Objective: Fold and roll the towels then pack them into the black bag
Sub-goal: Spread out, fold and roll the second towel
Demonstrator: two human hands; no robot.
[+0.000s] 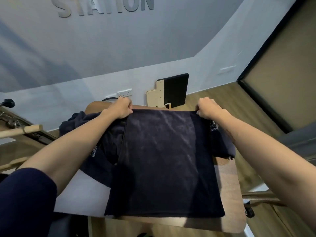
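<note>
Towel [164, 161], dark navy, lies flat on the tabletop [229, 194], far corners pinched by left hand [119, 106] and right hand [207, 106]; risk: uneven pull skews the fold, or drags the crumpled towels [102, 134] underneath.

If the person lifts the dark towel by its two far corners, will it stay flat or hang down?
The dark towel would probably hang limp: it is soft cloth, and it sags slightly between the left hand and the right hand that pinch its far corners. It looks light. Its napped surface should grip the wooden table and not slide easily.
</note>
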